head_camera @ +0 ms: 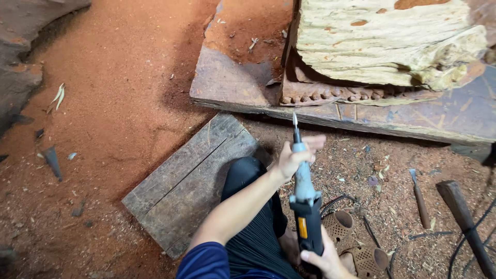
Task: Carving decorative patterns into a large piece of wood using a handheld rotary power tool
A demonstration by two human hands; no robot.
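While sawdust lies all around, I see the left hand (292,159) clenched round the die grinder (305,199) neck, right hand (320,258) grasping its black body, bit aimed at the carved wood block (382,46).

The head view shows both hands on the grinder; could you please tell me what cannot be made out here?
- Right hand: partly cut off by the bottom edge.
- Grinder switch: hidden by its body and the left hand.
- Mallet: head past the edge.
- Carved wood: pattern partly under the pale block.
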